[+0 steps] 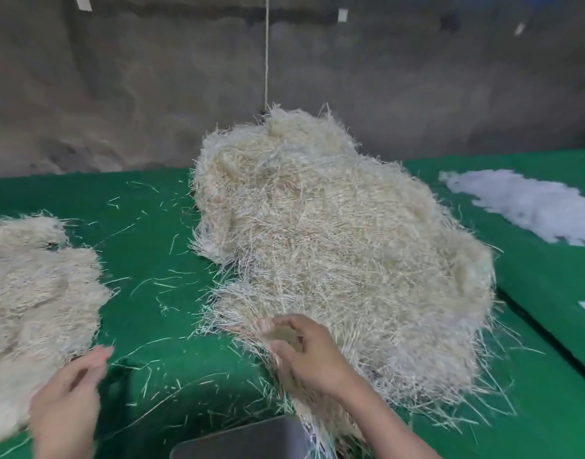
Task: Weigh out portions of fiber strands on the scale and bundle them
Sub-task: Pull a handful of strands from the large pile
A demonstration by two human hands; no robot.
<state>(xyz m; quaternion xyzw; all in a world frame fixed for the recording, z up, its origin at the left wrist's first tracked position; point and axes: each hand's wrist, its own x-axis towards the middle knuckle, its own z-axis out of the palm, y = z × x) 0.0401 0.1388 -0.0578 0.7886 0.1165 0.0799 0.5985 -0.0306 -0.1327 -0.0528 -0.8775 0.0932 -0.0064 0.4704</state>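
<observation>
Green cloth covers the table (145, 200), which fills the lower two thirds of the frame. We mark the big heap (334, 246) of pale fiber strands at centre, lying on the cloth and reaching from mid-frame down to the bottom edge. The right hand (304, 356) sits at lower centre on the near edge of that heap, fingers curled and thumb closed in, gripping a tuft of its strands. The left hand (65, 402) is at lower left and motion-blurred, with fingers loosely bent and slightly spread and nothing visible between them. It is just beside the smaller heap (36, 293) at the left edge; we cannot tell if it touches it. A grey tray (238, 438) shows at bottom centre, cut off by the frame, and strands from the big heap hang over its right side. Loose single strands (152, 286) lie scattered on the cloth between the two heaps. White fluffy stuff (523, 203) lies at upper right, well apart from the big heap. A thin cord (266, 51) hangs straight down at top centre, ending near the top of the big heap. Behind it all is a grey wall (119, 94).
</observation>
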